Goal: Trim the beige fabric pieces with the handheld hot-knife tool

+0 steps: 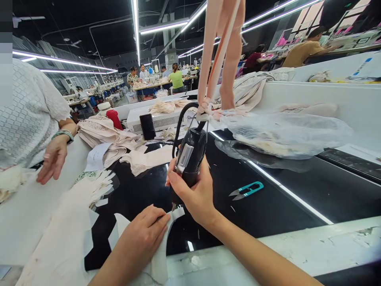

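My right hand (193, 190) is wrapped around a black corded handheld power tool (192, 149) with a silver switch plate. Its narrow tip points down at the end of a cream fabric strip (162, 254). My left hand (143, 238), fingers pressed together, holds that strip against the glossy black tabletop (220, 222), close to the tip. The underside of these fingers is hidden. A pale, pointed fabric piece (119, 226) shows beside my left hand. Peach fabric straps (222, 51) hang from above and are knotted by the tool's cord end. Teal thread snips (248, 190) lie to the right.
Cut cream fabric pieces (65, 222) cover the left side. Behind are a phone (147, 127), a white vented box (137, 121) and a clear plastic bag (285, 135). A co-worker's hand (55, 157) reaches in at left. A pale ledge (297, 246) runs along the front.
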A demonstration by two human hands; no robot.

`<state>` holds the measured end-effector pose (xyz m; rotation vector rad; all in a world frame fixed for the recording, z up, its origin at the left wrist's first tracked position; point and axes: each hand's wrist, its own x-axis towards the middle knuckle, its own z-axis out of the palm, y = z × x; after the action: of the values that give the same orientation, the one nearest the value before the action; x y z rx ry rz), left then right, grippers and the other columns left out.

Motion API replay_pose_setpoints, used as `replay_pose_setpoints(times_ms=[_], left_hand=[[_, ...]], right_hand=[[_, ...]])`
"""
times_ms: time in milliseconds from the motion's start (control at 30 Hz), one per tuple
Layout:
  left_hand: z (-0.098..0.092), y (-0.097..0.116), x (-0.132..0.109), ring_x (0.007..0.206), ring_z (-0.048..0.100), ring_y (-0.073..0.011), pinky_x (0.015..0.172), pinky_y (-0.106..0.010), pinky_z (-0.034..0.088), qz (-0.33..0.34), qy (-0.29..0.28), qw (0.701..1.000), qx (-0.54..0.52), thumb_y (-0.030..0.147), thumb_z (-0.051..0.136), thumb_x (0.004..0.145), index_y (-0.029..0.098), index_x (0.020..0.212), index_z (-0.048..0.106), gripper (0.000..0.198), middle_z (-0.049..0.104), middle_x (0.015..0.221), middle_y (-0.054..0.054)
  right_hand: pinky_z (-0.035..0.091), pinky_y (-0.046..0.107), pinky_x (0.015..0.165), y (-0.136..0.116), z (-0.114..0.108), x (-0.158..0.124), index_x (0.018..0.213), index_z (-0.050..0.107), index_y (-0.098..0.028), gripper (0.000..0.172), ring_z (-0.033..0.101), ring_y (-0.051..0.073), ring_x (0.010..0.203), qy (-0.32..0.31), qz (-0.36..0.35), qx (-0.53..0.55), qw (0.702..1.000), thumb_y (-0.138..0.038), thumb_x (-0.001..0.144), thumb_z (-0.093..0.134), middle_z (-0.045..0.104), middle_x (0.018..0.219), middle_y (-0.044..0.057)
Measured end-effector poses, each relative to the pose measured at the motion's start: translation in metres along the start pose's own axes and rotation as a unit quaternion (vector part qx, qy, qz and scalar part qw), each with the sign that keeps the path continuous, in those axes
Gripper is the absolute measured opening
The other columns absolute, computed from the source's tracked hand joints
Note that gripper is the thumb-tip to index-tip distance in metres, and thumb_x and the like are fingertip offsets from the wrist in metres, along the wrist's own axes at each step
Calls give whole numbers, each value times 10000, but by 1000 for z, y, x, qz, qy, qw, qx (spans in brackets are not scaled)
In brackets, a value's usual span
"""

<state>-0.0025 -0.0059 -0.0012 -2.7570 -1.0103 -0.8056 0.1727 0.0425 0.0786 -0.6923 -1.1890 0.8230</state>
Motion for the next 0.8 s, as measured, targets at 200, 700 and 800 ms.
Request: replay_pose_setpoints(times_ms=[200,700,800], left_hand=[[-1,0,2,1026,735,-200,997,-403,656,17,3,1000,12,150,396,1117,142,1279,645,297,735,1082,-97],[0,2,2,1026,744,-197,1033,-414,636,13,8,1000,20,165,391,1124,130,1239,670,304,731,1091,-94],[0,2,2,1029,744,-199,1032,-410,636,8,4,1000,19,163,389,1123,128,1241,670,307,729,1094,-96]], right_hand=[[496,299,570,4,1,0,1014,503,-266,263,550,142,621,-5,-10,-18,1000,-261,827,688,584,795,-35],[507,303,575,6,-13,4,949,508,-259,233,572,137,608,11,-19,-25,999,-301,834,706,600,780,-41],[504,296,561,3,-12,4,980,512,-259,231,568,129,589,12,-16,-29,999,-283,837,691,593,787,-45]])
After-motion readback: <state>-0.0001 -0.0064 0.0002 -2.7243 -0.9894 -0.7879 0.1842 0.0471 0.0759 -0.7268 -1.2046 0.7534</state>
